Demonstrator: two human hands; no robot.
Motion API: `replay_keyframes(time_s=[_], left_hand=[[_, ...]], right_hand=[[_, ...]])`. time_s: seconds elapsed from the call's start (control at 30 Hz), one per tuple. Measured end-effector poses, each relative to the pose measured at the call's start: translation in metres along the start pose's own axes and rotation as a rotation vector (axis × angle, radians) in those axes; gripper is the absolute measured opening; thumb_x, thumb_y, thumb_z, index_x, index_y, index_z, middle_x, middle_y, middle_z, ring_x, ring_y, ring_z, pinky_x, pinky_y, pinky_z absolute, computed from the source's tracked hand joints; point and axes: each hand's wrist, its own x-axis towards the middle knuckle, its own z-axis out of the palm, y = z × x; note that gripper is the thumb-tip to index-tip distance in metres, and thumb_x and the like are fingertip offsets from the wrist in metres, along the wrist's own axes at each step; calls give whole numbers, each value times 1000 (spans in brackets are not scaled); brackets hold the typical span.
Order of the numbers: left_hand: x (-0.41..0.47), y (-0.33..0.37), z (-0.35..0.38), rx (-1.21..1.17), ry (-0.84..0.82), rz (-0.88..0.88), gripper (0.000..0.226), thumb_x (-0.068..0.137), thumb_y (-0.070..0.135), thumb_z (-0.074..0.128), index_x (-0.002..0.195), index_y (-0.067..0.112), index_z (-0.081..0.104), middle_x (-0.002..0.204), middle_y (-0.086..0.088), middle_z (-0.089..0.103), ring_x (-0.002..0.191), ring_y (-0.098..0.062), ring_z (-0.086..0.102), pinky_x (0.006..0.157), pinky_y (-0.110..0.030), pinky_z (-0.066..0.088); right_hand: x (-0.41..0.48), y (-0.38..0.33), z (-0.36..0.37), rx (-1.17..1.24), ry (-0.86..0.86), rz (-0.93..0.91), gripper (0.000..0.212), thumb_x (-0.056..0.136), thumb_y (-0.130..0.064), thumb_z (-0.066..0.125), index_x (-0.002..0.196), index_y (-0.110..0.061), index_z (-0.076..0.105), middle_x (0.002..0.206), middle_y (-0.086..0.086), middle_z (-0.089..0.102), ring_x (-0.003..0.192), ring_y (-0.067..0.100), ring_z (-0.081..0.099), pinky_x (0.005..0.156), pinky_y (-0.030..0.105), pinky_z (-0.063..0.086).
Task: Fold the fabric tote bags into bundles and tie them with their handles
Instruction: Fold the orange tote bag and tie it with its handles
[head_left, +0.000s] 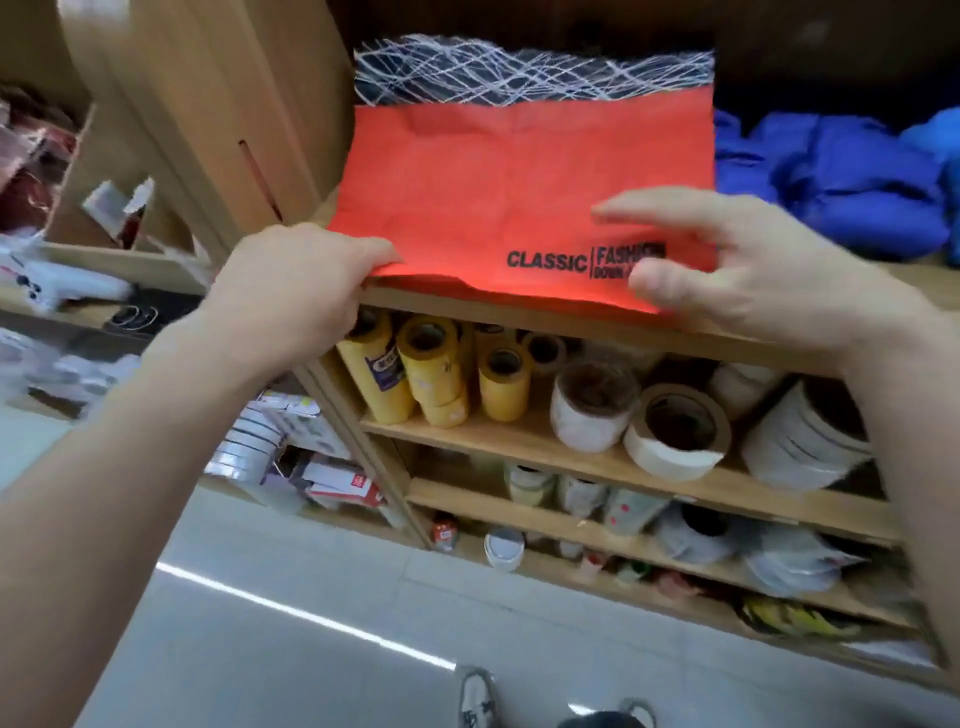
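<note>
An orange-red fabric tote bag (498, 187) lies flat on the top wooden shelf (597, 319), with black print reading CLASSIC near its front edge. A dark band with white criss-cross lines (530, 73) shows at its far end. My left hand (301, 280) pinches the bag's near left corner at the shelf edge. Over the near right part of the bag hovers my right hand (748, 270), fingers spread and relaxed, its thumb near the print. The bag's handles are hidden.
Blue fabric bundles (852, 176) lie to the right on the same shelf. A tall cardboard box (218, 104) stands at the left. Lower shelves hold yellow tape rolls (431, 369) and white rolls (675, 431). Grey floor and my shoes (478, 699) are below.
</note>
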Motion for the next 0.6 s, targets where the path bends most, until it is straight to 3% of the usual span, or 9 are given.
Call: replay_keyframes(time_s=[0.03, 0.1, 0.13, 0.2, 0.3, 0.37, 0.43, 0.5, 0.6], left_hand=[[4, -4, -7, -23, -23, 4, 33, 88, 12, 54, 115, 28, 62, 92, -13, 66, 89, -40, 60, 72, -42, 48], [13, -12, -20, -221, -114, -33, 10, 92, 24, 61, 95, 28, 69, 80, -4, 65, 86, -33, 61, 71, -35, 45], [17, -18, -24, -383, -180, -89, 6, 90, 30, 65, 86, 30, 70, 74, 3, 65, 81, -22, 63, 67, -31, 44], [24, -29, -21, -714, -249, -237, 8, 84, 35, 73, 84, 27, 72, 71, 10, 68, 69, 0, 63, 63, -19, 46], [34, -38, 6, -814, -64, -409, 32, 76, 40, 79, 100, 22, 70, 91, 6, 71, 85, -9, 67, 82, -29, 51], [38, -36, 24, -629, 108, -398, 43, 74, 40, 82, 111, 25, 64, 99, 0, 64, 93, -19, 60, 87, -34, 48], [38, -31, 37, -484, 185, -254, 48, 78, 32, 79, 122, 29, 60, 104, -4, 59, 96, -24, 55, 88, -39, 47], [39, -32, 45, -361, 224, -27, 40, 87, 25, 68, 126, 28, 63, 120, -10, 57, 110, -33, 51, 95, -48, 45], [43, -41, 51, -359, -7, 229, 45, 95, 35, 39, 135, 26, 57, 147, -6, 47, 136, -33, 40, 113, -46, 32]], right_hand=[[-4, 0, 5, -20, -47, 41, 65, 72, -73, 61, 122, -31, 65, 123, -18, 62, 114, -7, 55, 98, 11, 41], [-6, 12, 17, -29, 75, 103, 52, 74, -64, 61, 89, -16, 73, 89, -2, 71, 83, 12, 65, 79, 28, 51], [-6, 15, 22, 13, 163, 142, 55, 79, -60, 59, 80, -6, 70, 76, 7, 68, 69, 20, 61, 70, 33, 49], [-4, 19, 30, 72, 320, 213, 54, 87, -51, 59, 75, 0, 67, 66, 12, 62, 60, 12, 52, 59, 33, 44], [3, 22, 38, 36, 490, 206, 20, 90, -35, 69, 86, -15, 66, 77, -2, 63, 70, 3, 53, 65, 22, 45], [10, 21, 41, -29, 559, 219, 28, 85, -25, 75, 108, -20, 60, 91, -4, 58, 84, 6, 53, 80, 20, 43], [12, 25, 45, -93, 563, 208, 47, 81, -18, 77, 122, -23, 56, 100, 1, 53, 91, 10, 50, 87, 23, 42], [12, 25, 49, -199, 533, 182, 42, 83, -15, 74, 123, -21, 63, 107, 5, 50, 96, 12, 48, 90, 29, 44], [12, 32, 53, -400, 471, 107, 24, 92, -15, 62, 113, -18, 73, 123, 6, 56, 107, 26, 50, 90, 45, 47]])
